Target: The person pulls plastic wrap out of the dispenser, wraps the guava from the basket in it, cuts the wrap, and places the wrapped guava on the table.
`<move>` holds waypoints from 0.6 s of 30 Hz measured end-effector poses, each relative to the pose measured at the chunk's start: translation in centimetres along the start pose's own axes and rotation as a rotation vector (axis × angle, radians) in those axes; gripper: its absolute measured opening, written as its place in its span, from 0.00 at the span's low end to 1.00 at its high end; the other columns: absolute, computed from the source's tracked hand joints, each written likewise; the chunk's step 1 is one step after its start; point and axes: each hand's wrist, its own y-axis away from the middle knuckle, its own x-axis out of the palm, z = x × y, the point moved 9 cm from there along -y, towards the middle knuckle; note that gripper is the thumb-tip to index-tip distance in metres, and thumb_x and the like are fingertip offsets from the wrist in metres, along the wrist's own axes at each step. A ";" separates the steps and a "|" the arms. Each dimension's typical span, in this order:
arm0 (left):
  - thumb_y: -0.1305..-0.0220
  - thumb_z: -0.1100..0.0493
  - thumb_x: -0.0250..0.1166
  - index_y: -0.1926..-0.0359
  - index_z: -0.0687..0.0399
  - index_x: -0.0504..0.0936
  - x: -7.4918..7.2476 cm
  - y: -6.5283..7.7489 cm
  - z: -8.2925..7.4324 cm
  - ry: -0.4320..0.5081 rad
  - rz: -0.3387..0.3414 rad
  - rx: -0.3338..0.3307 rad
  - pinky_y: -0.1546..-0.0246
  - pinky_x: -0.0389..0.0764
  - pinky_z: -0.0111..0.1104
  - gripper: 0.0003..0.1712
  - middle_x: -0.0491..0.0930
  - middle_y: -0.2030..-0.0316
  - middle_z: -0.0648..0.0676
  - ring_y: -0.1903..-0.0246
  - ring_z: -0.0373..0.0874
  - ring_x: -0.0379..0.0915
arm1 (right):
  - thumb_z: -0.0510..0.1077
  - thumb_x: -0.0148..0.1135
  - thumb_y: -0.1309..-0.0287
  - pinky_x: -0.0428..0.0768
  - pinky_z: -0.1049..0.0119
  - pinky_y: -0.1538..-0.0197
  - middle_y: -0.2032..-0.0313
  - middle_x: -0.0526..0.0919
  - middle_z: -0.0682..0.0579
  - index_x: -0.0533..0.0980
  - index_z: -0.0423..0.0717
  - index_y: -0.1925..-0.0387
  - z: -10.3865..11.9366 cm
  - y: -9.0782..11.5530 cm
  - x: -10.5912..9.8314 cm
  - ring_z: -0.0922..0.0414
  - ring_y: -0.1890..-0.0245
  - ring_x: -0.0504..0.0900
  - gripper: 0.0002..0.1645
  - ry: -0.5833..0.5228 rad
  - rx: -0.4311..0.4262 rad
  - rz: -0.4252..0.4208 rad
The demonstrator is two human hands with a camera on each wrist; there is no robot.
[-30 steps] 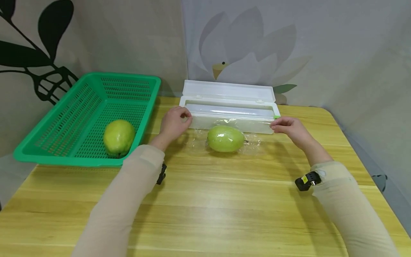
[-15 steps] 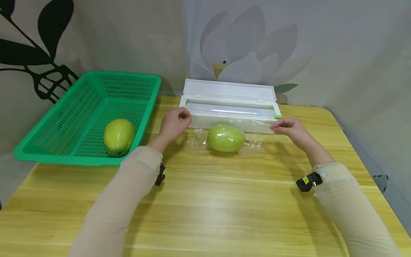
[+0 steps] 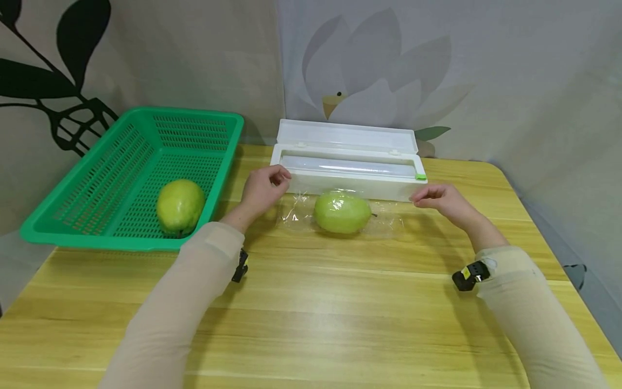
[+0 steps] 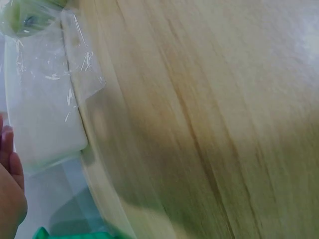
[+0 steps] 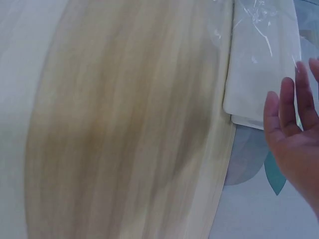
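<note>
A smooth green pear-like fruit (image 3: pixel 342 212) lies on its side in front of the white cling film box, its short stem to the right. Clear cling film (image 3: pixel 297 213) covers it and spreads loose on both sides. At the box's front left corner hovers my left hand (image 3: pixel 262 189), fingers loosely curved, with no film visible in them. By the front right corner is my right hand (image 3: pixel 437 197); the right wrist view has its fingers relaxed and apart. Behind the fruit, the cling film box (image 3: pixel 340 186) stands with its lid raised and the roll showing.
A green plastic basket (image 3: pixel 228 156) stands at the left, holding another green fruit (image 3: pixel 180 207). The wooden table (image 3: pixel 320 313) reaches back to a patterned wall cloth (image 3: pixel 510 70). A small bright green slider (image 3: pixel 420 176) sits at the box's right end.
The film stretched up toward my hands has dropped over the fruit and onto the table. My right hand has let go of its edge and shifted slightly right; the left has barely moved.
</note>
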 end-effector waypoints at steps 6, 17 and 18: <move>0.43 0.63 0.57 0.67 0.57 0.81 0.1 0.1 -0.2 -0.023 0.023 0.025 0.65 0.71 0.32 0.07 0.80 0.71 0.55 0.67 0.46 0.73 | 0.41 0.60 0.41 0.72 0.77 0.52 0.62 0.82 0.63 0.78 0.32 0.59 -0.6 -0.2 0.9 0.71 0.59 0.75 0.14 0.145 0.030 0.067; 0.45 0.64 0.56 0.70 0.57 0.79 0.5 0.3 -0.2 -0.037 0.045 0.036 0.63 0.72 0.34 0.05 0.79 0.71 0.55 0.68 0.47 0.72 | 0.49 0.49 0.33 0.73 0.55 0.45 0.53 0.81 0.40 0.78 0.33 0.53 -0.1 -0.2 2.2 0.70 0.58 0.73 0.23 0.235 0.050 0.115; 0.45 0.63 0.57 0.70 0.57 0.80 0.5 0.3 -0.3 -0.034 0.047 0.036 0.63 0.72 0.34 0.05 0.79 0.71 0.55 0.67 0.47 0.72 | 0.49 0.48 0.33 0.74 0.55 0.46 0.54 0.81 0.41 0.77 0.33 0.53 0.0 -0.2 2.0 0.69 0.58 0.73 0.24 0.242 0.062 0.094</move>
